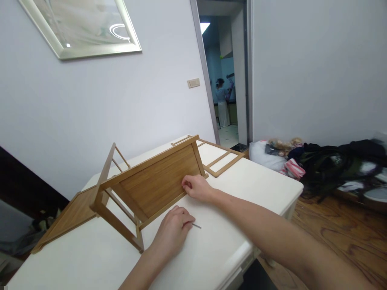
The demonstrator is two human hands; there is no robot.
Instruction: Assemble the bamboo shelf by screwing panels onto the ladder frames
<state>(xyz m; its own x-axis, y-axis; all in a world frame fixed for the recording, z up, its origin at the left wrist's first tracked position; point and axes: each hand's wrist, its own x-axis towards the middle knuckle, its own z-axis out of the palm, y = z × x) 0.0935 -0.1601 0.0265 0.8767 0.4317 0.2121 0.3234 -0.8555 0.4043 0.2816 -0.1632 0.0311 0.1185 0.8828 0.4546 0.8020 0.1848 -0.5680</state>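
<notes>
My left hand (pixel 175 226) rests low over the white table, fingers closed on a thin metal rod (pixel 196 226) whose end sticks out to the right. My right hand (pixel 197 188) is curled in a pinch in front of the lower right part of a wooden panel (pixel 160 177). What its fingertips hold, if anything, cannot be made out. The panel is part of a partly assembled wooden frame standing tilted on the table, with an end frame (pixel 117 221) of slim legs at its left.
The white table (pixel 256 177) also bears a flat wooden frame (pixel 226 163) at the back right and another wooden panel (pixel 71 215) at the left. Clothes and bags (pixel 332 165) lie piled beyond its right side. A person (pixel 223 102) stands past the doorway.
</notes>
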